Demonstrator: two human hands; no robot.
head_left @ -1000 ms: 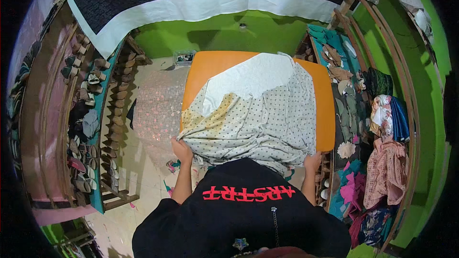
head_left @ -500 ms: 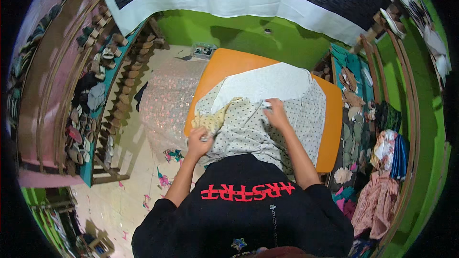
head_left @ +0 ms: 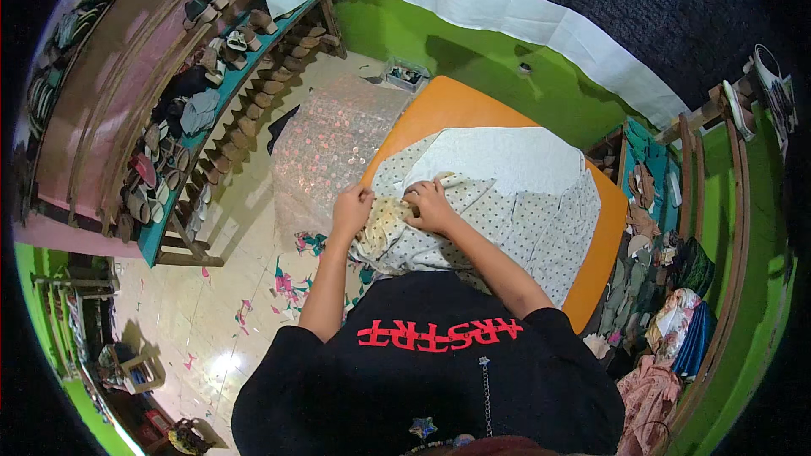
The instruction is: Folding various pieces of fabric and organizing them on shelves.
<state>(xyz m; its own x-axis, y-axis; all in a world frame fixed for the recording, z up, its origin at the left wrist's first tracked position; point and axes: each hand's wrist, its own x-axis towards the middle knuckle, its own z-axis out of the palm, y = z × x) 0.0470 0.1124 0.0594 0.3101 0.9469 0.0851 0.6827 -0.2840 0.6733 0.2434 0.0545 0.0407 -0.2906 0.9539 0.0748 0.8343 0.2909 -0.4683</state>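
Over an orange-topped table [head_left: 456, 100] lies a white cloth with small dark dots [head_left: 515, 219], rumpled near me. A plain white panel [head_left: 498, 160] covers its far part. At its left side is a bunched, yellowish dotted cloth [head_left: 386, 221]. My left hand [head_left: 351, 209] has its fingers closed at the left edge of this yellowish cloth. My right hand [head_left: 431, 206] is bent over its right side, with fingers curled and pinching the fabric. The fingertips partly hide the folds they hold.
Sheer sequined fabric [head_left: 329, 152] hangs at the table's left. A teal shelf [head_left: 221, 84] at the left and a rack [head_left: 646, 194] at the right carry many shoe parts. A clear box [head_left: 405, 74] stands behind. Coloured scraps [head_left: 287, 285] litter the tiled floor.
My right hand has moved left, from the middle of the dotted cloth to the yellowish cloth beside my left hand. My left hand has risen toward the cloth's upper left edge. The view has turned.
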